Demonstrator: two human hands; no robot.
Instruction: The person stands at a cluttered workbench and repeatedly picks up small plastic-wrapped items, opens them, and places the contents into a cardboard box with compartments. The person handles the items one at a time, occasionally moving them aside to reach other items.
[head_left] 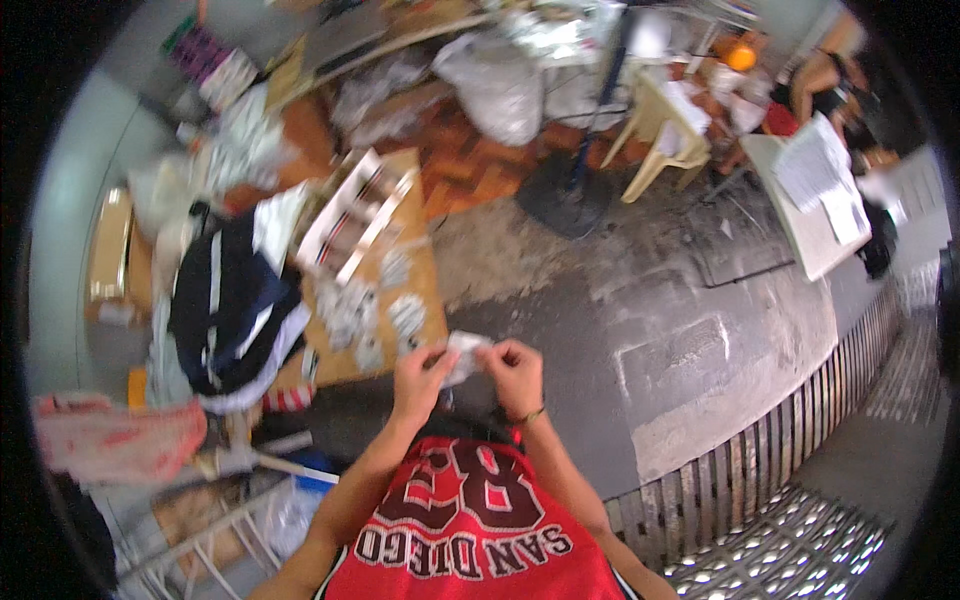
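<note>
- Left hand [420, 375], lower centre of the frame: thumb and fingertips pinched together on the left edge of a small, thin, whitish piece [464, 355]; its material cannot be told.
- Right hand [515, 378], just to the right of it: thumb and forefinger drawn narrow, gripping the right edge of the same piece; remaining fingers curled.
- Position of whitish piece: centre of the frame, slightly below the middle, between both hands, just beside the lower right corner of a flat tan-brown work surface [408, 240].
- On the work surface: a long white open box with inner compartments [320, 225] toward its upper end; below it, a loose heap of small white pieces [345, 315]; right of the heap, a flat white cluster [407, 312], detail blurred.
- Left of the work surface: a bulky black and navy cloth-like bundle [235, 305].
- Upper right: a cream plastic chair [665, 145]; farther right, a pale rectangular table [820, 255] bearing white papers [812, 175].
- Lower edge: the person's red sleeveless jersey [470, 565].
</note>
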